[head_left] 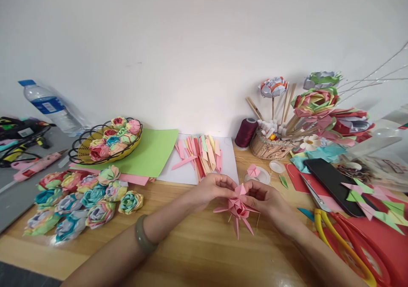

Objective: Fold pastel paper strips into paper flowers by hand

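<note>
A pink folded-paper flower (238, 210) with pointed petals hangs between my two hands, a little above the wooden table. My left hand (214, 190) pinches its upper left side with thumb and fingers. On the other side my right hand (263, 197) pinches a petal near the top, and the fingertips of both hands nearly meet there. A bit of thread dangles by the petals. Just behind my right hand, a small pink folded piece (253, 170) rests on a round clear lid (264, 176). Beyond my left hand lie folded paper strips (204, 153) on a white sheet.
Finished paper flowers (91, 195) cover the left, beside a yellow basket (83, 147) of more flowers. A maroon thread spool (246, 133) and a decorated pot (266, 147) stand at the back. On the right lie a black phone (334, 185) and yellow-and-red-handled scissors (342, 240).
</note>
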A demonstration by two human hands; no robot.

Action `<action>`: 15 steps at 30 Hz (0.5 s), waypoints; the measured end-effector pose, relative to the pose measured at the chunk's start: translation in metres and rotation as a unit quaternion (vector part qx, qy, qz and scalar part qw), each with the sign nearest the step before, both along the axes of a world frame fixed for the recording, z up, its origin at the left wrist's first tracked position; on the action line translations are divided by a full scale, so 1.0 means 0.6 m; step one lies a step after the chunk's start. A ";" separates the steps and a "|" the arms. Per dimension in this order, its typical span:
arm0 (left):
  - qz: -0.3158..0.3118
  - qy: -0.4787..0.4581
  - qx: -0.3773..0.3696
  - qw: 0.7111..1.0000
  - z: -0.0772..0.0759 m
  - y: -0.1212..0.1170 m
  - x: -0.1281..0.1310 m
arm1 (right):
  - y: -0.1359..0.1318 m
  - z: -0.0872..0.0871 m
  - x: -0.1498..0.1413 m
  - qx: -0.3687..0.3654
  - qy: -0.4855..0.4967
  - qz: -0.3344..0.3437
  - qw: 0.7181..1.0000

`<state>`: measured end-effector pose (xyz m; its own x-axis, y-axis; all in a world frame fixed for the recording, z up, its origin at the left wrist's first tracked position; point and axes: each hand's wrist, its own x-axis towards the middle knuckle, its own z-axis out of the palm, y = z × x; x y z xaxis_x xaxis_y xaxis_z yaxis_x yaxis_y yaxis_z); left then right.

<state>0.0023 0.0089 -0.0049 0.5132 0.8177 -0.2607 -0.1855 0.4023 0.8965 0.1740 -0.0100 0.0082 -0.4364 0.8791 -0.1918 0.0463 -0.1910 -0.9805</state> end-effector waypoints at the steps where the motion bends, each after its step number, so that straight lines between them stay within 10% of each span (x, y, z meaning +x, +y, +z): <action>1: -0.002 0.002 -0.002 1.000 0.000 0.000 0.000 | 0.000 -0.001 0.001 0.004 -0.005 -0.003 1.000; 15: 0.007 0.031 0.024 0.999 -0.002 0.002 -0.002 | 0.006 -0.005 0.004 -0.014 -0.026 -0.004 1.000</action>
